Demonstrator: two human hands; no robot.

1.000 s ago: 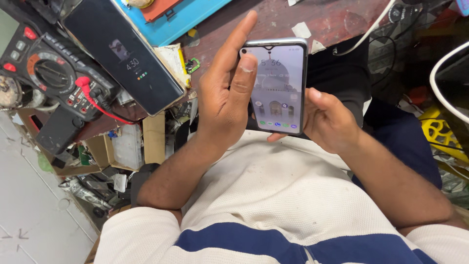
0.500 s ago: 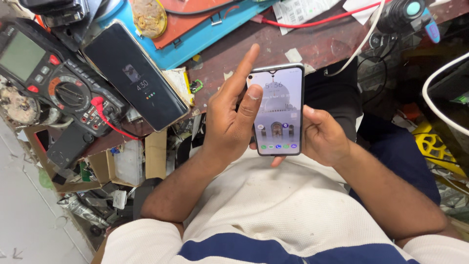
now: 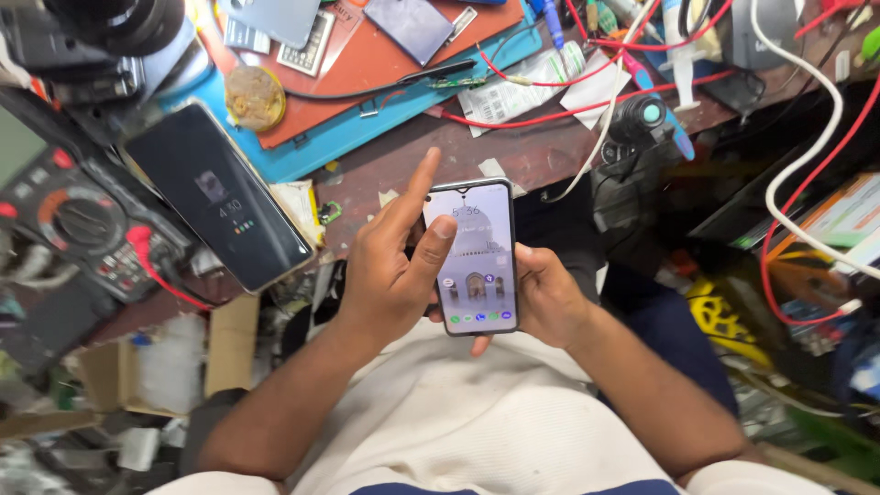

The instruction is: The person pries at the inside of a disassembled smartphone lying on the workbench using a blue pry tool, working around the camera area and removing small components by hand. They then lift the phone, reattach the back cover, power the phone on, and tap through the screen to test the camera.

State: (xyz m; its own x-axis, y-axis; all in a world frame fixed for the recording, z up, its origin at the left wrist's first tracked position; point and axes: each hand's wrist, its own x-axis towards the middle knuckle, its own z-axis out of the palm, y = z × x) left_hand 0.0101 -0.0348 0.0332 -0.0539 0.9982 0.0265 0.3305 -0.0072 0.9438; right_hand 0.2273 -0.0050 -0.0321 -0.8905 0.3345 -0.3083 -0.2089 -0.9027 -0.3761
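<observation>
I hold a smartphone [image 3: 478, 257] upright over my lap, its lit screen showing a clock, a building picture and a row of icons. My left hand [image 3: 385, 280] is at the phone's left edge. Its thumb rests on the screen's left side and its index finger points up past the top corner. My right hand [image 3: 548, 301] cradles the phone from the right and behind, with a fingertip showing under the bottom edge.
A second dark phone [image 3: 220, 206] lies on the bench at the left beside a multimeter [image 3: 78, 225] with a red lead. Blue [image 3: 385, 128] and orange [image 3: 367, 60] mats hold parts and tools. Red wires [image 3: 550, 110], a white cable [image 3: 793, 174] and a cardboard box [image 3: 229, 344] crowd the edges.
The view has tilted up and shows more of the bench. The phone and both hands sit lower in the frame. My left thumb has slid further onto the screen.
</observation>
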